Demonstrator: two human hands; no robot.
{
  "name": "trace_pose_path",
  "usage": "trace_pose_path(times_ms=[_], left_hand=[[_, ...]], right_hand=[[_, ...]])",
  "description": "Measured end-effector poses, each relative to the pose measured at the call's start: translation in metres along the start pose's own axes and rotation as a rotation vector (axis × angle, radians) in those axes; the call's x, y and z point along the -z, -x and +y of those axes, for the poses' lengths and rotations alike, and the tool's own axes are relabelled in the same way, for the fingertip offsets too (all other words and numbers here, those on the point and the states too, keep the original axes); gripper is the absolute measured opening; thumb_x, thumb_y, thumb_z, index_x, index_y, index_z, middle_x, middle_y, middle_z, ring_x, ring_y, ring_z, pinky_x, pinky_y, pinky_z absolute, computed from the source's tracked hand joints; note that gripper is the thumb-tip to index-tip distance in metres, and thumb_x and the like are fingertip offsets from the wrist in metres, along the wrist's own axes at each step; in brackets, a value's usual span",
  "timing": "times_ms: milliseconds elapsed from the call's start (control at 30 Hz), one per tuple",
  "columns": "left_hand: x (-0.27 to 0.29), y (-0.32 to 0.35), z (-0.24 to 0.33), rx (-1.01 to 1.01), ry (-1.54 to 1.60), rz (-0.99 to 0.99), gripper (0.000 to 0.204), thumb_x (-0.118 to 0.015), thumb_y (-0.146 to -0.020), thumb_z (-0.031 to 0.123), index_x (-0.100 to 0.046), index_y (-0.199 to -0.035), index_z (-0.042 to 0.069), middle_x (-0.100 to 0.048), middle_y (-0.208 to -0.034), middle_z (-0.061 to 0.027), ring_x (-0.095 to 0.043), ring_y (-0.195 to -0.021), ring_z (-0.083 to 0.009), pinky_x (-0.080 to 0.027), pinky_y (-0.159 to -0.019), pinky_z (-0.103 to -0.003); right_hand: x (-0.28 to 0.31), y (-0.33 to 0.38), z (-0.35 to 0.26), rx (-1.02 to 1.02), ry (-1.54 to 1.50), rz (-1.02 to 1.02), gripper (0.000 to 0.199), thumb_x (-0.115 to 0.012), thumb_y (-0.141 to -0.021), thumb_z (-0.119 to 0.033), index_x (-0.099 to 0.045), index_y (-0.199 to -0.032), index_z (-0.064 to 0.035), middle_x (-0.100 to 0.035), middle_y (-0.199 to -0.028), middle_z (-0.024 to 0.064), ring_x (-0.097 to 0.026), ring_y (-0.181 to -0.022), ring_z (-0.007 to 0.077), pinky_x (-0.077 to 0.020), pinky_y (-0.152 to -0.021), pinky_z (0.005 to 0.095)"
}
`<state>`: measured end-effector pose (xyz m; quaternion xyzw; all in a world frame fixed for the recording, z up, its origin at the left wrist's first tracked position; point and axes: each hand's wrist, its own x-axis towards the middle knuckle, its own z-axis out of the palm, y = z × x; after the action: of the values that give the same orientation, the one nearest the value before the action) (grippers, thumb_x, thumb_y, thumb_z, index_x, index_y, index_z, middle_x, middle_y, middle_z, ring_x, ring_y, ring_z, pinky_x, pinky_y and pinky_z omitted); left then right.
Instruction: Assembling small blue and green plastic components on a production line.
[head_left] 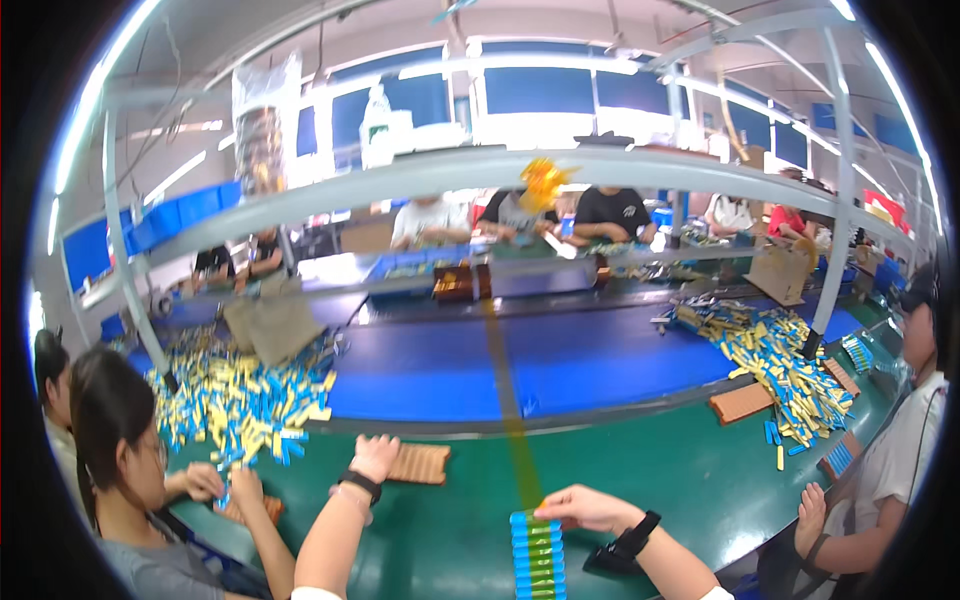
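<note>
My left hand [376, 457] is closed over the left end of a brown ribbed tray [422, 464] on the green tabletop. At the lower middle, a row of small blue stick-shaped pieces [522, 556] lies side by side. A see-through yellow tape [510, 400] runs down from the far side and crosses that row, tinting its middle green. My right hand [590, 508] pinches with thumb and forefinger at the row's far end, where the tape meets it. Whether a blue piece is also between those fingers is hidden.
Piles of blue and yellow pieces lie at left [240, 405] and right [775, 365]. A blue belt [430, 360] crosses behind the green table [440, 530]. A metal rail [430, 180] spans above. Co-workers stand close at left [125, 480] and right [900, 440].
</note>
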<state>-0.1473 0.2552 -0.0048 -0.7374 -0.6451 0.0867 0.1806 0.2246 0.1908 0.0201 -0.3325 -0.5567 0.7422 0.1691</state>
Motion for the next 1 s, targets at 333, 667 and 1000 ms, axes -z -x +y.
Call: trace_pose_path(times_ms=[333,667,1000], left_hand=[[0.012,-0.003,0.021,-0.037,-0.003,0.130,0.030,-0.049,-0.080,0.021,-0.052,-0.109,0.012,-0.052,-0.110,-0.0111,-0.043,-0.111,-0.0257,-0.038,-0.083,-0.045],[0.124,0.027,0.134,-0.190,1.933,-0.667,0.035,-0.046,-0.087,0.020,-0.044,-0.114,-0.003,-0.053,-0.107,-0.0149,-0.053,-0.098,-0.0218,-0.045,-0.084,-0.033],[0.040,0.030,0.128,0.229,2.609,-0.645,0.029,-0.040,-0.089,0.013,-0.045,-0.110,-0.005,-0.052,-0.107,-0.0149,-0.053,-0.096,-0.0226,-0.044,-0.085,-0.035]], right_hand=[[0.020,-0.015,0.010,-0.049,0.103,-0.039,0.027,-0.058,-0.081,-0.028,-0.062,-0.090,-0.0030,-0.058,-0.079,-0.0006,-0.053,-0.073,0.0046,-0.0443,-0.069,0.0189],[0.025,-0.006,0.007,0.003,0.212,-0.060,0.028,-0.060,-0.080,-0.029,-0.062,-0.082,-0.0018,-0.055,-0.068,-0.0015,-0.049,-0.060,0.0033,-0.0402,-0.056,0.0164],[0.030,-0.006,0.016,0.045,0.170,-0.086,0.023,-0.057,-0.083,-0.023,-0.061,-0.079,-0.0003,-0.053,-0.065,-0.0017,-0.047,-0.058,0.0040,-0.0384,-0.056,0.0174]])
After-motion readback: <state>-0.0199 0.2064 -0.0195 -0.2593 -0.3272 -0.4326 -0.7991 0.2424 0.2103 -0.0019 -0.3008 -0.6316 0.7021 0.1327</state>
